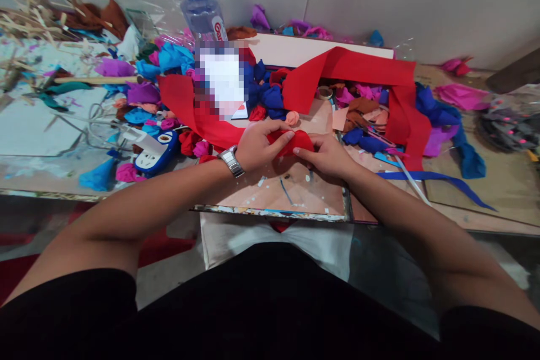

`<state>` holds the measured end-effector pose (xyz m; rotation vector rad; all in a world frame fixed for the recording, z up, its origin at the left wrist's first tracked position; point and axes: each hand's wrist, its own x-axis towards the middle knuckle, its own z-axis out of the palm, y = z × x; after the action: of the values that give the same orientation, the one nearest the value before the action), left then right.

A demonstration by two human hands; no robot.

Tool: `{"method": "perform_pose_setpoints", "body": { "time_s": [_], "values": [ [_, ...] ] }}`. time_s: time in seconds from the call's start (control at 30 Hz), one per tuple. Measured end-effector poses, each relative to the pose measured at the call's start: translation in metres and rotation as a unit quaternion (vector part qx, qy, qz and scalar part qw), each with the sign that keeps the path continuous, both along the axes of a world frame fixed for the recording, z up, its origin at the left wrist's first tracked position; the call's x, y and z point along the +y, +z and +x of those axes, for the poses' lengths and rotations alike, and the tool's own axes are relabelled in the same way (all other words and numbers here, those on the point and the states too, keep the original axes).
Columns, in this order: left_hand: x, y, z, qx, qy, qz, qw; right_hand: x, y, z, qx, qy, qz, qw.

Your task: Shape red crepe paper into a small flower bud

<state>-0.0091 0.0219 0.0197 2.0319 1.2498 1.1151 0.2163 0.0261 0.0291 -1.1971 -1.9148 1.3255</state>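
Observation:
A piece of red crepe paper is stretched between my two hands, just above the front of the table. My left hand, with a metal watch on its wrist, pinches it from the left, thumb on top. From the other side, the thumb and fingers of my right hand grip it. A long red crepe strip runs up to my left hand; I cannot tell whether it joins the held piece. Just beyond my fingers sits a small peach paper rosette. Another wide red strip lies folded behind my right hand.
A clear bottle stands at the back beside a pixelated white item. Blue-and-white power strip, crumpled coloured paper pieces and wooden sticks lie to the left. Rightwards are a blue strip, cardboard and a dark round object.

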Motion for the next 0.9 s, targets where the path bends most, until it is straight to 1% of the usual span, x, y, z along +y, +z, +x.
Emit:
{"method": "perform_pose_setpoints", "body": {
  "time_s": [0.1, 0.23, 0.3, 0.4, 0.53, 0.63, 0.77, 0.83, 0.9],
  "values": [
    [0.001, 0.0, 0.0, -0.003, 0.005, -0.004, 1.0, 0.0, -0.002, 0.0, 0.036, 0.012, -0.071, 0.997],
    [0.002, 0.002, -0.001, -0.002, 0.018, 0.001, 1.0, 0.0, -0.003, 0.0, 0.066, -0.002, -0.129, 0.989],
    [0.002, 0.003, -0.001, -0.001, 0.014, 0.0, 1.0, -0.001, -0.001, 0.0, 0.066, -0.012, -0.164, 0.984],
    [0.001, 0.004, -0.001, -0.009, 0.005, -0.003, 1.0, -0.003, 0.002, -0.001, 0.039, -0.017, -0.204, 0.978],
    [0.0, 0.004, -0.001, -0.017, 0.001, -0.007, 1.0, -0.005, 0.001, -0.003, 0.054, -0.008, -0.196, 0.979],
    [0.001, 0.003, -0.001, -0.014, 0.002, 0.005, 1.0, -0.004, -0.004, -0.003, 0.069, -0.009, -0.166, 0.984],
    [0.002, 0.003, -0.001, -0.012, 0.006, 0.022, 1.0, -0.001, -0.01, -0.002, 0.047, -0.019, -0.124, 0.991],
    [0.002, 0.005, -0.001, -0.01, 0.006, 0.027, 1.0, -0.001, -0.011, -0.002, 0.049, -0.022, -0.119, 0.991],
    [0.001, 0.006, -0.001, -0.001, 0.009, 0.038, 0.999, -0.002, -0.009, -0.001, 0.058, -0.016, -0.131, 0.99]
  ]
}}
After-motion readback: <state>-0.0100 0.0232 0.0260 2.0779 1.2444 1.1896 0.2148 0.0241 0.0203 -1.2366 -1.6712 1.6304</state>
